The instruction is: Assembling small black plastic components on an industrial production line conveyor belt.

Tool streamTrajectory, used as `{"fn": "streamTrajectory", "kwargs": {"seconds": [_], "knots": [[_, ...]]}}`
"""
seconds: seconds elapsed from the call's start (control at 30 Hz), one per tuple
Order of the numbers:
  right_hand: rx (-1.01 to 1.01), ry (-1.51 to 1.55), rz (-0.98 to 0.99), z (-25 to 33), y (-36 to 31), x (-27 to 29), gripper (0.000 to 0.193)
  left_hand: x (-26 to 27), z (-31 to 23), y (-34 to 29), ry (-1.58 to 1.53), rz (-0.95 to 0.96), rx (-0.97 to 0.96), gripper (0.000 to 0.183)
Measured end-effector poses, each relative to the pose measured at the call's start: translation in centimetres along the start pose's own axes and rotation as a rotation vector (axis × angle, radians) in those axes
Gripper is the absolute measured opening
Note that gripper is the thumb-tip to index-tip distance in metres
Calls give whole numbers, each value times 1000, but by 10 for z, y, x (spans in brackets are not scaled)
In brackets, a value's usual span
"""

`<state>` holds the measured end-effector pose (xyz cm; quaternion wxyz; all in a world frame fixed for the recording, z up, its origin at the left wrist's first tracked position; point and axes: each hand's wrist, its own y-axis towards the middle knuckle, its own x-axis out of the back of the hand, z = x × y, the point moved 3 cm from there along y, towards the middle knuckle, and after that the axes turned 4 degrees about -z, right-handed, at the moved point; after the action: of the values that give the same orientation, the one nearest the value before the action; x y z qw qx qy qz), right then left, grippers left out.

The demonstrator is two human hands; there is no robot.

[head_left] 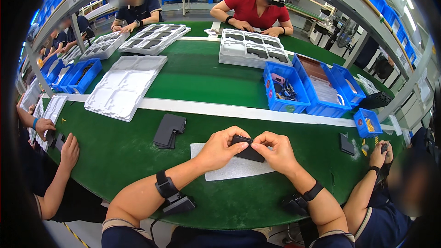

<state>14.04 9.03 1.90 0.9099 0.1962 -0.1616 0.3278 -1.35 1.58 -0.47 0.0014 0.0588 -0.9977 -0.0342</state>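
Note:
A flat black plastic part [250,154] is held between my two hands above a whitish sheet [220,173] on the green table. Along its upper edge, my left hand [219,148] pinches it between thumb and fingers. My right hand [277,152] closes thumb and finger on the same edge, close to the left thumb. Whether a smaller piece sits between the fingertips cannot be made out. To the left of my left hand lies a small stack of similar black parts [169,131]. Each of my wrists has a black strap with a box-like device.
An empty white tray [124,87] lies across the pale strip at left. Stacked trays [250,48] with black parts stand farther back. Blue bins [287,103] line the right; another black part [347,144] lies nearer. Co-workers sit at both sides and across.

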Motion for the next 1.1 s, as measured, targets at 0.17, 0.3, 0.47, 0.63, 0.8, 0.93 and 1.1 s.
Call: {"fn": "streamTrajectory", "kwargs": {"seconds": [0.17, 0.3, 0.47, 0.63, 0.8, 0.93, 1.1], "knots": [[-39, 139, 41, -8, 1, -4, 14, 11, -9, 5, -77, 66, 6, 25], [-62, 224, 7, -5, 2, -5, 21, 32, -19, 8, 20, -30, 57, 29], [-15, -19, 38, -10, 1, -2, 23, 76, -25, 15, 63, -161, 41, 16], [18, -82, 64, -7, 1, -4, 22, 126, -41, 7, 498, -359, 16, 24], [46, -122, 69, -4, 2, -4, 21, 146, -47, 0, 896, -408, -112, 26], [39, -121, 65, -5, 2, -4, 19, 148, -39, 4, 974, -387, -232, 33], [34, -155, 54, -5, 1, -5, 18, 144, -41, -1, 1060, -437, -12, 38]]}}
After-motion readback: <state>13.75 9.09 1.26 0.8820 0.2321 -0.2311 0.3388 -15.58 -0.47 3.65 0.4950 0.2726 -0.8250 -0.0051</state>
